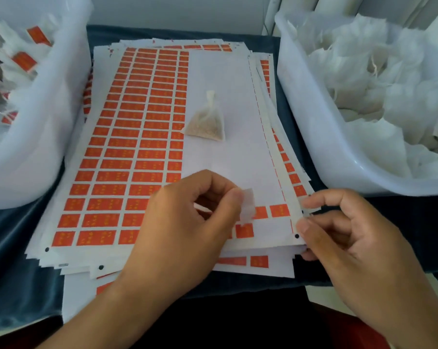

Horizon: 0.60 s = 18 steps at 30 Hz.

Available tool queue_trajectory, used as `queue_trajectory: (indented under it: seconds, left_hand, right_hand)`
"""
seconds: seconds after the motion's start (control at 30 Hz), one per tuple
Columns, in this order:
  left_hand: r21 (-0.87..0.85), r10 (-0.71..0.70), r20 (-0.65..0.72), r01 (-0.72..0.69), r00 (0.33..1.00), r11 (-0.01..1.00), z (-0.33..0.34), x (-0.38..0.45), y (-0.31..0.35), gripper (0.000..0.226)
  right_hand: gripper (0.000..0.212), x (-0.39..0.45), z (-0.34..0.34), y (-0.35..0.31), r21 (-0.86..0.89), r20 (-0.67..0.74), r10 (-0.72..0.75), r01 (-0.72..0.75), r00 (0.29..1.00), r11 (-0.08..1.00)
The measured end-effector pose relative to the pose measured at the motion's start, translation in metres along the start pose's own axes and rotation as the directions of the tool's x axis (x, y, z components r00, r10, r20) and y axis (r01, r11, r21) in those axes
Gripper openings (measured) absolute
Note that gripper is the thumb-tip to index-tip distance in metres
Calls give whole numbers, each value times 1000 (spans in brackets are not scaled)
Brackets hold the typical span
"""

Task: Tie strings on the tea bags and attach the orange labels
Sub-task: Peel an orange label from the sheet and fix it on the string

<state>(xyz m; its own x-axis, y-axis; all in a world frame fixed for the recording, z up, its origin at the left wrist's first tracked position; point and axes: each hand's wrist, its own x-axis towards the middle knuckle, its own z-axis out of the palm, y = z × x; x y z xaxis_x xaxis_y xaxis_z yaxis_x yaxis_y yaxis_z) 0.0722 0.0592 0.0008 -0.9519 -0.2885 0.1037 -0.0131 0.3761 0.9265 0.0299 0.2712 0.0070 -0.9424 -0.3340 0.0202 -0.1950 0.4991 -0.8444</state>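
The left hand (187, 222) has its fingers curled, and between thumb and forefinger it pinches a small label (247, 206) that shows its pale, whitish side and looks blurred. The right hand (343, 238) is also curled; its thumb and fingers pinch the right edge of the top label sheet (220, 102) near the lower corner.

This sheet lies on a stack of similar sheets. Its left part carries rows of orange labels (127, 137) with small yellow print, and its right part is bare white backing, with only a few orange labels left just beside the left hand.

One tea bag (206, 120) lies on the bare white part, well beyond both hands. It is a small translucent pouch with brownish filling and a gathered top.

A white bin (313, 122) on the right holds many white bags. Another white bin (44, 117) on the left holds bags with orange labels.
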Motion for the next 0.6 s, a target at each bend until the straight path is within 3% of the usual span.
queue_trajectory:
  seconds: [0.1,0.13,0.2,0.23,0.3,0.37,0.6]
  left_hand:
    - [85,118,-95,-110,988,990,-11,6,5,17]
    - [179,195,-113,-173,974,969,-16,9,6,19]
    - [401,380,-95,-315,920,860,-27,16,8,17]
    - [495,468,-60,-380,882,781,-32,20,8,15]
    - [612,599,24,-486,800,624,-41,28,5,13]
    - [674,659,81,-528,748,517,-49,36,4,13]
    - [718,658,149,-539,738,441,-65,60,2,10]
  right_hand:
    - [25,1,-3,-11,-488,-68,-167,114,984,866]
    - [28,2,-2,-17,-547,-74,-231,154,970,823]
    - [30,5,4,-34,-466,-53,-342,280,938,839]
    - [28,10,7,-46,-316,-18,-342,319,940,894]
    - [25,32,17,-67,-11,147,-231,235,962,972]
    - [26,59,26,-76,40,272,-164,159,948,987]
    - [15,118,42,-82,163,289,-150,106,945,981]
